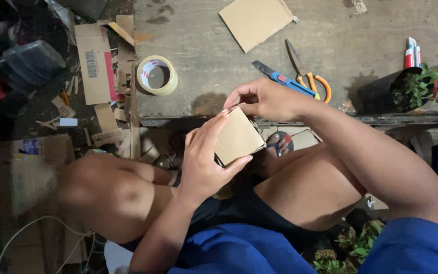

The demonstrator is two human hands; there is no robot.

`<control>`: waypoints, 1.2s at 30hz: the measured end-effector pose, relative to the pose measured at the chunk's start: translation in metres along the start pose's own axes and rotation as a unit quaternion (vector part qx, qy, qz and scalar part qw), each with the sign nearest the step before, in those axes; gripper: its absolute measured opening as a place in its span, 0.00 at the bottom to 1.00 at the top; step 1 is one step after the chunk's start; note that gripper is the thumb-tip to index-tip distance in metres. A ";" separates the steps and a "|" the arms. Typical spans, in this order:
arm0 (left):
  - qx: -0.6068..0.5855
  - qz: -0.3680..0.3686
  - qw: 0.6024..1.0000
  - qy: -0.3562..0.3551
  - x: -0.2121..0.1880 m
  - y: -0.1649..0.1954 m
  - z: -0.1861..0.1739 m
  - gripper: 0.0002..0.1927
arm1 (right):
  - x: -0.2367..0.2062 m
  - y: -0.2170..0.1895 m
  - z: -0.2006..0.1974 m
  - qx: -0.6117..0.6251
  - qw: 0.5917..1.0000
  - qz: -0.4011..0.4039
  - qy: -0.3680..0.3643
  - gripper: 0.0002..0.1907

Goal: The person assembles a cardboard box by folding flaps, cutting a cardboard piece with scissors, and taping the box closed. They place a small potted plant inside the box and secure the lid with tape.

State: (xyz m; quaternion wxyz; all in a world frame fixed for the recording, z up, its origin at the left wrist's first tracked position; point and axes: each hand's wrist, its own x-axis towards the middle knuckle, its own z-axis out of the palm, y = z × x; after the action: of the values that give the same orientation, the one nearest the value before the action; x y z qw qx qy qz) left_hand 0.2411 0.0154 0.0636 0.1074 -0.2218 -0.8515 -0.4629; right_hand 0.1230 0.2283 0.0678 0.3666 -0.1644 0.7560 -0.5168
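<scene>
We grip a small cardboard box (236, 138) with both hands: left hand (205, 157) fingers wrapped around it, right hand (267, 100) fingers pinching its top edge.

The small box (237, 137) between the hands is plain light brown cardboard. A loose cardboard sheet (256, 20) on the floor (204, 76) has the same tan colour, and the floor itself is grey concrete with darker stains. The tape roll (157, 75) is pale yellow with red and white marks inside its core. The cutter (282, 79) is blue with a black tip, and the scissors (307, 76) have orange handles. The plant pot (381, 91) is black, with green leaves. The shirt sleeve (422, 248) is bright blue.
</scene>
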 end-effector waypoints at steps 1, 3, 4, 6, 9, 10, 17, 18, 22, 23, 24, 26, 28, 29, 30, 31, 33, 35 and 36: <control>0.005 -0.001 1.000 -0.003 0.002 0.000 -0.001 0.45 | 0.000 0.001 0.000 0.017 1.000 0.008 0.000 0.16; 0.016 -0.006 1.000 -0.010 0.004 0.001 -0.003 0.46 | -0.002 0.001 -0.001 0.070 0.996 0.048 0.011 0.20; 0.017 -0.016 1.000 -0.019 0.004 0.001 -0.004 0.46 | -0.002 0.000 -0.001 0.104 0.991 0.080 0.021 0.22; 0.019 -0.035 0.999 -0.032 0.004 -0.001 -0.004 0.48 | -0.004 -0.001 -0.002 0.111 0.990 0.087 0.005 0.22; 0.036 -0.024 0.999 -0.026 0.003 -0.007 -0.002 0.51 | -0.008 -0.003 -0.002 0.044 0.997 0.040 -0.047 0.20; 0.010 -0.021 1.000 -0.020 0.002 -0.010 -0.001 0.52 | -0.010 -0.003 -0.002 0.028 0.998 0.041 -0.045 0.20; -0.111 -0.009 0.992 0.053 -0.019 -0.036 0.001 0.57 | -0.014 0.002 0.001 0.067 0.995 0.055 -0.045 0.18; -0.129 -0.011 0.990 0.058 -0.022 -0.039 0.002 0.56 | -0.013 0.003 0.001 0.062 0.995 0.054 -0.053 0.18; -0.153 0.021 0.987 0.053 -0.028 -0.047 0.004 0.54 | -0.012 0.006 0.002 0.045 0.996 0.046 -0.067 0.18; -0.151 0.028 0.987 0.050 -0.028 -0.048 0.003 0.53 | -0.012 0.006 0.002 0.041 0.996 0.043 -0.067 0.18; -0.149 0.034 0.987 0.047 -0.028 -0.049 0.001 0.52 | -0.012 0.006 0.002 0.035 0.996 0.048 -0.070 0.18; -0.135 0.042 0.989 0.043 -0.027 -0.050 -0.002 0.51 | -0.012 0.005 0.002 0.026 0.995 0.058 -0.073 0.19; -0.134 0.043 0.989 0.034 -0.026 -0.050 -0.006 0.51 | -0.012 0.003 0.002 0.035 0.994 0.075 -0.077 0.19; -0.140 0.040 0.989 0.028 -0.025 -0.050 -0.008 0.51 | -0.012 0.002 0.002 0.040 0.992 0.084 -0.079 0.19; -0.145 0.038 0.988 0.023 -0.024 -0.049 -0.008 0.50 | -0.013 0.001 0.002 0.046 0.991 0.096 -0.081 0.19; -0.146 0.040 0.988 0.028 -0.024 -0.049 -0.008 0.50 | -0.012 0.000 0.002 0.052 0.990 0.106 -0.083 0.20; -0.145 0.046 0.988 0.039 -0.023 -0.048 -0.008 0.50 | -0.012 -0.002 0.002 0.046 0.991 0.096 -0.086 0.20; -0.137 0.050 0.989 0.032 -0.023 -0.048 -0.009 0.49 | -0.012 -0.004 0.002 0.024 0.994 0.056 -0.089 0.19; -0.133 0.052 0.989 0.027 -0.023 -0.048 -0.009 0.49 | -0.012 -0.005 0.003 0.029 0.993 0.066 -0.089 0.20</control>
State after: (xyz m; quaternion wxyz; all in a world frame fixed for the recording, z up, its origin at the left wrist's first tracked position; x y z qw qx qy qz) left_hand 0.2380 -0.0213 0.0238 0.1240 -0.2655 -0.7662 -0.5720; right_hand 0.1321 0.2318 0.0762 0.4709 -0.1486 0.7139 -0.4965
